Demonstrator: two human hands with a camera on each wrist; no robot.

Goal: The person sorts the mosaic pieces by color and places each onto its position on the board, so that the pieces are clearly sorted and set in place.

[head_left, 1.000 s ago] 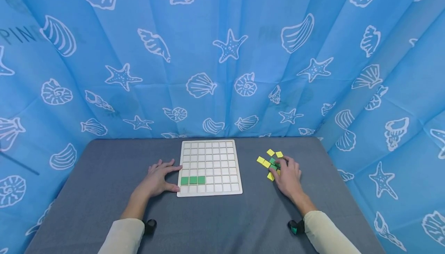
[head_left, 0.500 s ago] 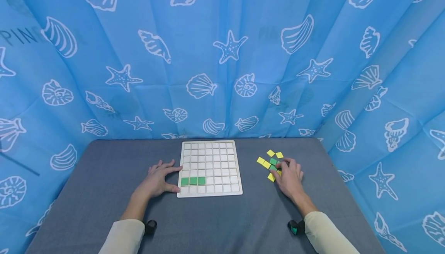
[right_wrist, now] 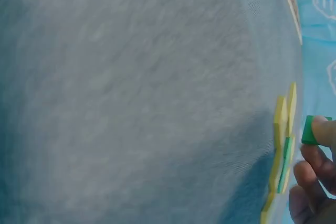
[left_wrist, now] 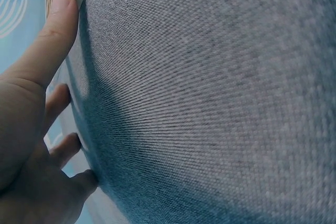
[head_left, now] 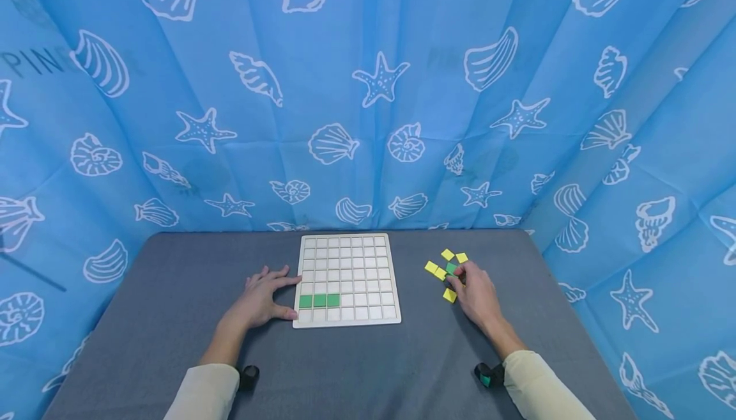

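Note:
A white grid board [head_left: 359, 263] lies on the table, with three green square tiles [head_left: 319, 300] side by side in its second row from the near edge. My left hand [head_left: 260, 298] rests at the board's left side, thumb and index finger extended onto its edge. In the left wrist view the thumb [left_wrist: 58, 22] touches the board's corner. Right of the board, my right hand [head_left: 478, 292] pinches a green tile [right_wrist: 308, 132] above the loose pile. Beneath the fingers lie another green tile [head_left: 451, 268] and several yellow tiles [head_left: 449, 295], some partly hidden.
A grey cloth covers the table [head_left: 356, 369]. Behind and at the sides hangs a blue curtain [head_left: 368, 171] with white shell and starfish prints; it meets the table's far edge.
My right hand has taken a green tile from the pile and lifted it slightly. The left hand and the board stay in place.

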